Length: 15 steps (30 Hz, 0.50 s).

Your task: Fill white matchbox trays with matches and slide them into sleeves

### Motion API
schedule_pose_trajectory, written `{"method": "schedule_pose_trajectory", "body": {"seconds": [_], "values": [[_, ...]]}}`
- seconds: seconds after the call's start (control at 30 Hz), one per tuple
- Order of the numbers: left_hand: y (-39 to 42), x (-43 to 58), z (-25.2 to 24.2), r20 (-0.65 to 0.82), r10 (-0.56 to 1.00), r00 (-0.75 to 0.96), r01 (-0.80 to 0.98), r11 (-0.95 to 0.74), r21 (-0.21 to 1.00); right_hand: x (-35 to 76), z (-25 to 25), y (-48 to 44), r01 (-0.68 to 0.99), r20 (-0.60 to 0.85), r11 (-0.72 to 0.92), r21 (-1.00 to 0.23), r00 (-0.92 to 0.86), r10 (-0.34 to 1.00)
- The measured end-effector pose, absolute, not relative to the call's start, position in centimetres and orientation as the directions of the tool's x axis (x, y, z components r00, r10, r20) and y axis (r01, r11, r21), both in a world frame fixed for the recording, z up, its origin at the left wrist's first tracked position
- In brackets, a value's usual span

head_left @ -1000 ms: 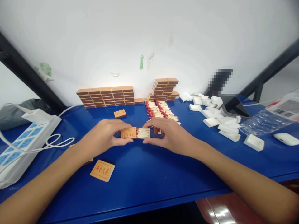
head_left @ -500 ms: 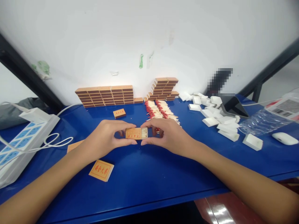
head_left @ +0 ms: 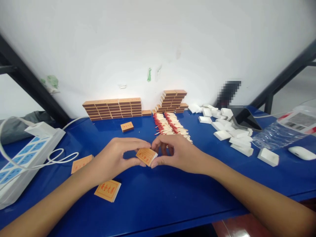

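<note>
Just in front of the loose matches [head_left: 161, 123], left hand [head_left: 118, 154] and right hand [head_left: 178, 154] pinched a tilted orange matchbox [head_left: 146, 156], white-ended, its red lettering blurred; fingers hid some matches.

Matches [head_left: 175, 124] partly out of sight behind the right grip [head_left: 178, 153].

This seems a small workshop: beyond the gripped matchbox [head_left: 146, 156] are stacked matchboxes [head_left: 113, 108] and loose matches [head_left: 176, 123]; to its right, white trays [head_left: 223, 135].

There are two hands [head_left: 118, 153], one held matchbox [head_left: 146, 156], two orange packs [head_left: 108, 191], two match rows [head_left: 161, 124] and one power strip [head_left: 53, 132].
</note>
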<state>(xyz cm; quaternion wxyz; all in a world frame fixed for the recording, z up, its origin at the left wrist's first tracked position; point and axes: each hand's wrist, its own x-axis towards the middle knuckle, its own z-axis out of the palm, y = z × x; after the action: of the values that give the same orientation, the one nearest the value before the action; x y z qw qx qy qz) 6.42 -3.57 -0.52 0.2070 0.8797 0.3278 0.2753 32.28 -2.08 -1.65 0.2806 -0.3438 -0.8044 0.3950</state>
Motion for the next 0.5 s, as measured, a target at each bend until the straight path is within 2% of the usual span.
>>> {"method": "schedule_pose_trajectory", "body": {"seconds": [0.13, 0.23, 0.37, 0.5], "values": [[-3.0, 5.3, -0.5, 0.371, 0.662, 0.651, 0.513, -0.744, 0.427, 32.1, -2.0, -2.0, 0.401, 0.152, 0.426, -0.811, -0.559, 0.815], [-1.0, 3.3, 0.1, 0.402, 0.756, 0.516, 0.696, -0.644, 0.317, 32.2, -2.0, -1.9, 0.485, 0.205, 0.464, -0.741, -0.495, 0.844], [2.1, 1.3, 0.9, 0.360, 0.896, 0.262, 0.858, -0.387, 0.338, 32.1, -1.9, -2.0, 0.540, 0.262, 0.521, -0.662, -0.484, 0.835], [4.4, 1.3, 0.1, 0.260, 0.927, 0.272, 0.881, -0.349, 0.321, 32.0, -2.0, -2.0, 0.558, 0.261, 0.527, -0.641, -0.488, 0.833]]}}
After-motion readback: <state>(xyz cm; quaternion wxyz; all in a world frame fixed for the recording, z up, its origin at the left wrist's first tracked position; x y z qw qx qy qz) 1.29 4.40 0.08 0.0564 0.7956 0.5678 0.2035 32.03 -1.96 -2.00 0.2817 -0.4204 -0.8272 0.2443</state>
